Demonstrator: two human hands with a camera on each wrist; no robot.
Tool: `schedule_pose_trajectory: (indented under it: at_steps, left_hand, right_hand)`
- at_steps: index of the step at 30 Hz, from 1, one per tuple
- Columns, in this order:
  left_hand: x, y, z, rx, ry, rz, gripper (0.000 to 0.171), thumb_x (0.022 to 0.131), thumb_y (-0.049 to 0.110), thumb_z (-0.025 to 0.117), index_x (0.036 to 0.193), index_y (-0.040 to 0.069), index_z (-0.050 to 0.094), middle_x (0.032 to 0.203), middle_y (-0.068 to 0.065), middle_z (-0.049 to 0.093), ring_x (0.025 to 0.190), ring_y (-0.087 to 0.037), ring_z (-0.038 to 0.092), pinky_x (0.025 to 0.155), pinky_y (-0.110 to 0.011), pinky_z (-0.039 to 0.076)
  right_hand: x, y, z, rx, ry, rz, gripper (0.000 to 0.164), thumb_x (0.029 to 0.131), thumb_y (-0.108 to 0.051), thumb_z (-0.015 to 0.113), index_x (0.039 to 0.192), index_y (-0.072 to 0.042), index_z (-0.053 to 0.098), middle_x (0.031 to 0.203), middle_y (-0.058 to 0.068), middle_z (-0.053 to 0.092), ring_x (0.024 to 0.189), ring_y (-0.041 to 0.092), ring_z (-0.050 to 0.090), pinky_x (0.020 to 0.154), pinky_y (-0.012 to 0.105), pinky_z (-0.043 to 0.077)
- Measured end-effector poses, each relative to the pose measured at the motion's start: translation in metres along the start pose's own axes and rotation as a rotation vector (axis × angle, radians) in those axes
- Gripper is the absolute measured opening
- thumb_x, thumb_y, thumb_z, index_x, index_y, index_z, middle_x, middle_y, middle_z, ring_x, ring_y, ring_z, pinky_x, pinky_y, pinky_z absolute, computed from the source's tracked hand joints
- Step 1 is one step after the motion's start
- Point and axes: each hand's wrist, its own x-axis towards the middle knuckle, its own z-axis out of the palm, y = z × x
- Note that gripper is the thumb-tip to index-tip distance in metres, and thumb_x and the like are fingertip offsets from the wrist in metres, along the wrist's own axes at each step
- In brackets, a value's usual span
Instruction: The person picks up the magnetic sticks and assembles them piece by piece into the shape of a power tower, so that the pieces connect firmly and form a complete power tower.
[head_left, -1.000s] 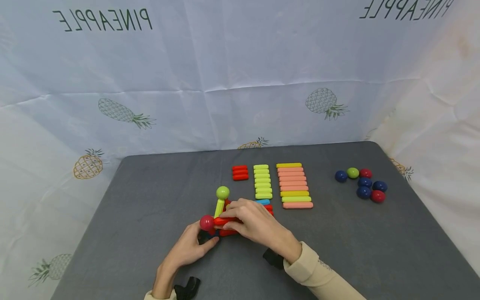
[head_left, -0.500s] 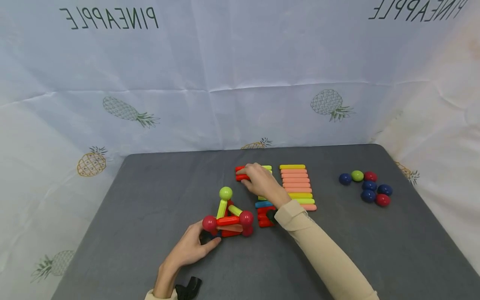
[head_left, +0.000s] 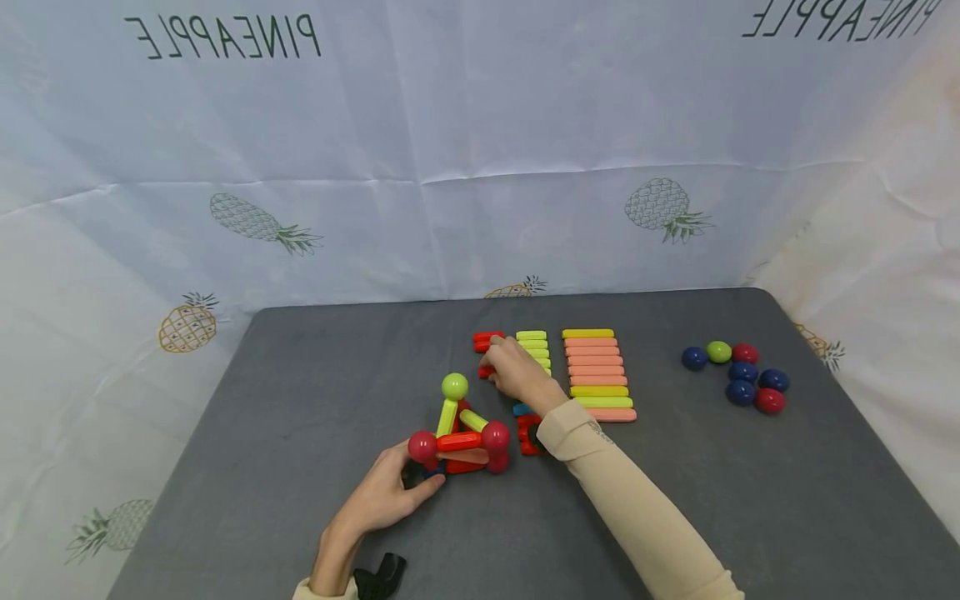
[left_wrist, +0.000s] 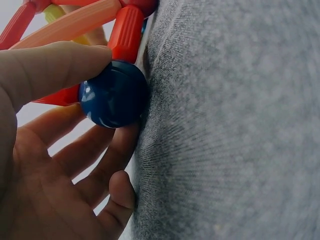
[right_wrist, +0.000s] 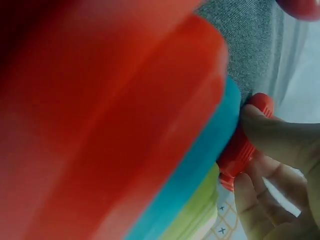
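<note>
My left hand [head_left: 386, 492] pinches a dark blue ball [left_wrist: 115, 95] at the base of a frame of sticks and balls; its thumb lies on the ball and its fingers are behind. The frame has a red stick [head_left: 459, 442] across its front between two red balls, and a green ball [head_left: 454, 386] at its top. Farther back, my right hand [head_left: 519, 371] pinches a short red stick [right_wrist: 240, 150] between thumb and fingers, low over the table. Other short red sticks [head_left: 489, 342] lie just beyond its fingertips.
Right of my right hand lies a column of long pink and yellow sticks [head_left: 594, 360]. Short green sticks [head_left: 532, 337] and more red sticks [head_left: 528, 435] are partly covered by my right arm. Several loose balls [head_left: 742, 372] sit at the right of the grey table [head_left: 300, 400].
My right hand left the frame's front red stick, reached back to the short red sticks, and drew one toward me, apart from the others. My left hand stayed at the blue ball.
</note>
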Motion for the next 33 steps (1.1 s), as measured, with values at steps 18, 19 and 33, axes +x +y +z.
schedule_pose_trajectory:
  at_steps: [18,19,33]
  left_hand:
    - [0.001,0.001,0.000,-0.005,0.005,0.000,0.026,0.093,0.018,0.075,0.118,0.012,0.066,0.109,-0.002,0.072,0.094,-0.007,0.064,0.084,-0.028,0.054]
    - [0.001,0.001,0.000,-0.005,0.008,-0.001,0.026,0.093,0.018,0.075,0.117,0.013,0.066,0.109,-0.002,0.072,0.094,-0.007,0.064,0.085,-0.028,0.054]
    - [0.001,0.000,0.000,-0.007,0.002,-0.011,0.027,0.093,0.019,0.075,0.118,0.012,0.066,0.108,-0.001,0.072,0.094,-0.008,0.064,0.084,-0.027,0.054]
  right_hand:
    - [-0.033,-0.021,-0.060,0.571,0.062,0.155,0.032,0.091,-0.021,0.078,0.115,0.000,0.075,0.095,0.012,0.079,0.079,0.017,0.073,0.071,0.027,0.059]
    - [-0.038,-0.023,-0.063,0.612,0.039,0.176,0.032,0.090,-0.021,0.079,0.114,-0.001,0.076,0.095,0.012,0.079,0.079,0.016,0.073,0.071,0.027,0.058]
    - [-0.061,-0.043,-0.057,0.734,-0.114,0.228,0.030,0.089,-0.021,0.080,0.109,0.001,0.077,0.091,0.013,0.080,0.075,0.011,0.072,0.063,0.026,0.056]
